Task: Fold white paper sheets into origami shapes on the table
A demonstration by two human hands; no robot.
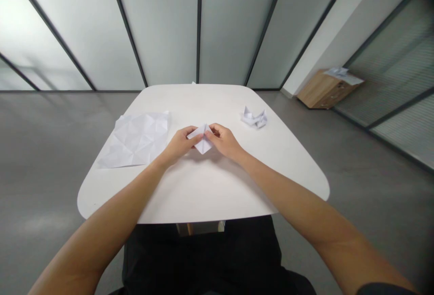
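Between my left hand (179, 145) and my right hand (224, 141) is a small folded piece of white paper (202, 143), pinched by the fingers of both hands. Its lower point hangs free just above the white table (203, 193). A large creased sheet of white paper (135, 140), marked with a faceted fold pattern, lies flat beyond and to the left of my left hand. Past my right hand lies a folded white paper form (254, 118), not touching either hand.
The rounded white tabletop stands on a grey floor, with frosted glass panels beyond it. A low wooden cabinet (325, 89) stands at the far right, with white papers (341, 74) on top. My dark-clothed lap is at the near table edge.
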